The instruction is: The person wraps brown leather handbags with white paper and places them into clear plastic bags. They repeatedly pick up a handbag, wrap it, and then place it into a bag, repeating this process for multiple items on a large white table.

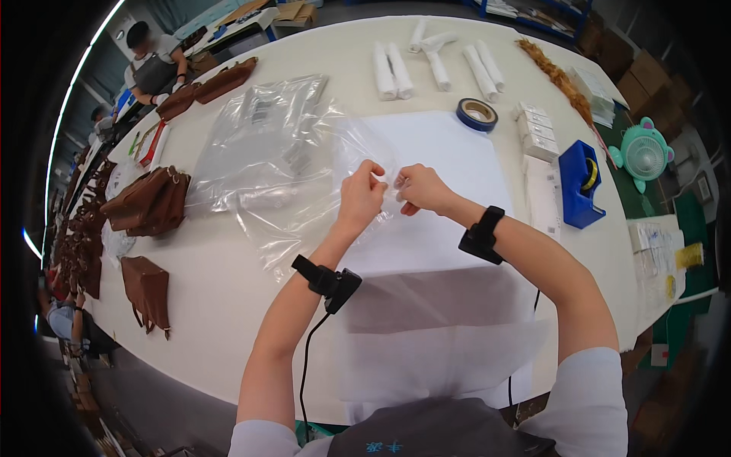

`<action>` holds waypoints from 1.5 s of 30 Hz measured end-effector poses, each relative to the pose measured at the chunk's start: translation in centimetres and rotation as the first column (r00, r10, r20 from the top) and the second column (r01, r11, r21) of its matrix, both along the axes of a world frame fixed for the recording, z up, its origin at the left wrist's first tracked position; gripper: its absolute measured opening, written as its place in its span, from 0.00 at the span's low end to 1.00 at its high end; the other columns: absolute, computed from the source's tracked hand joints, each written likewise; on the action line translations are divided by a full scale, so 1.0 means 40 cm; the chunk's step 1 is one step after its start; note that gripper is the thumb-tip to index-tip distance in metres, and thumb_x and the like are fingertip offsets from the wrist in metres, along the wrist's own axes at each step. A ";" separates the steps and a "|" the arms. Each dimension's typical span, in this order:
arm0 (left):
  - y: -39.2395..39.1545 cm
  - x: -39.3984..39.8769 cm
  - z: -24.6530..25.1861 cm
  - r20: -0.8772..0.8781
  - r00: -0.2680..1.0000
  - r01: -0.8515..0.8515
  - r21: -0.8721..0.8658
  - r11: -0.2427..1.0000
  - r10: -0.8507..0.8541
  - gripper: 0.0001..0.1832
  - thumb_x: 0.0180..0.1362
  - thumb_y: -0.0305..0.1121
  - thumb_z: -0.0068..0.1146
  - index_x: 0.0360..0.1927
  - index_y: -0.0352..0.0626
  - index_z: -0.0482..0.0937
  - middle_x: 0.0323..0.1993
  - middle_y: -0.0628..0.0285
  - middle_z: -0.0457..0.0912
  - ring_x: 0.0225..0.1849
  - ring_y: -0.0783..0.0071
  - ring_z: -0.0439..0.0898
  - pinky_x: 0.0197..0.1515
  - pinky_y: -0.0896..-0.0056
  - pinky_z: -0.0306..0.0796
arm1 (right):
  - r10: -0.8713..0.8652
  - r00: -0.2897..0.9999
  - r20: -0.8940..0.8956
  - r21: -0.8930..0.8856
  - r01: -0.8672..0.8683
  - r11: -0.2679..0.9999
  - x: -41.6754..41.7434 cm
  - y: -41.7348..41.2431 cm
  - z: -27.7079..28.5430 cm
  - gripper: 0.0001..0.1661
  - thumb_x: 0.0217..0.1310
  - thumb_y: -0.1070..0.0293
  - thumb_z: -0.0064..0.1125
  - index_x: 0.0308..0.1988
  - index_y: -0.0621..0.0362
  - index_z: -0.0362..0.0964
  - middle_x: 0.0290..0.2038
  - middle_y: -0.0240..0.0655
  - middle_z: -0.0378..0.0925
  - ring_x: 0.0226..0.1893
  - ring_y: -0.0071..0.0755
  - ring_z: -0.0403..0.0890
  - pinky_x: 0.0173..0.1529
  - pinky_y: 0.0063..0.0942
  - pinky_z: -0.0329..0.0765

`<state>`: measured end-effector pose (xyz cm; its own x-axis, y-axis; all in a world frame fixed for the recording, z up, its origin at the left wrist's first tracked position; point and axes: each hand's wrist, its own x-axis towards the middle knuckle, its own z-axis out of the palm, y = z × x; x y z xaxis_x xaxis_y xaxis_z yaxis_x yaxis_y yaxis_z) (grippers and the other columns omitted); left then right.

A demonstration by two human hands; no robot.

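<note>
My left hand (361, 195) and my right hand (421, 188) are close together over the middle of the table, a small gap between their fingertips. Both pinch the edge of a clear plastic bag (297, 214), which spreads away to the left in creased folds. Beneath the hands lies white sheet paper (451, 228). Nearer my body, a thin translucent sheet (440, 354) covers part of the work surface. A stack of flat clear plastic bags (240, 137) lies beyond the held one, and where one ends and the other begins is hard to tell.
Brown leather bags (151, 200) stand left on the cream table (217, 320). White rolls (394, 71) lie at the back. A roll of blue tape (477, 115), small white boxes (537, 131), a blue tape dispenser (581, 183) and a green fan (644, 153) are right. A co-worker (154, 65) handles bags back left.
</note>
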<state>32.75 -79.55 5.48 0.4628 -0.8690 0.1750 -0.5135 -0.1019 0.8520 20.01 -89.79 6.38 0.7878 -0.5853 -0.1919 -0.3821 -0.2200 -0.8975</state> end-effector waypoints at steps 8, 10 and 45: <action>-0.002 -0.017 -0.021 0.458 0.888 0.039 0.005 0.999 -0.037 0.11 0.51 0.20 0.50 0.38 0.40 0.68 0.28 0.54 0.74 0.29 0.57 0.77 0.30 0.57 0.69 | -0.098 0.974 -0.202 -0.427 0.002 0.904 -0.030 -0.019 0.049 0.11 0.55 0.68 0.51 0.33 0.65 0.74 0.29 0.54 0.78 0.33 0.60 0.80 0.40 0.48 0.77; 0.016 0.040 -0.044 0.568 0.823 -0.060 0.037 0.997 0.029 0.09 0.50 0.20 0.47 0.35 0.41 0.69 0.32 0.52 0.75 0.32 0.48 0.76 0.33 0.50 0.68 | -0.224 0.962 -0.158 -0.156 0.200 0.967 -0.123 -0.134 0.025 0.23 0.64 0.58 0.41 0.29 0.67 0.72 0.24 0.51 0.79 0.19 0.47 0.78 0.23 0.38 0.76; 0.067 0.170 0.006 0.712 0.690 -0.249 0.062 0.967 0.132 0.09 0.53 0.32 0.54 0.33 0.39 0.81 0.28 0.52 0.82 0.27 0.56 0.81 0.35 0.60 0.74 | -0.344 0.887 -0.310 -0.039 0.349 0.936 -0.428 -0.126 0.198 0.32 0.70 0.47 0.34 0.51 0.65 0.69 0.10 0.41 0.69 0.05 0.29 0.68 0.08 0.23 0.65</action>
<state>39.55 -76.89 5.72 0.4165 -0.8175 0.3978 -0.9081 -0.3536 0.2243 2.90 -94.82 14.30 0.4357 -0.8046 -0.4034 -0.6881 -0.0089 -0.7255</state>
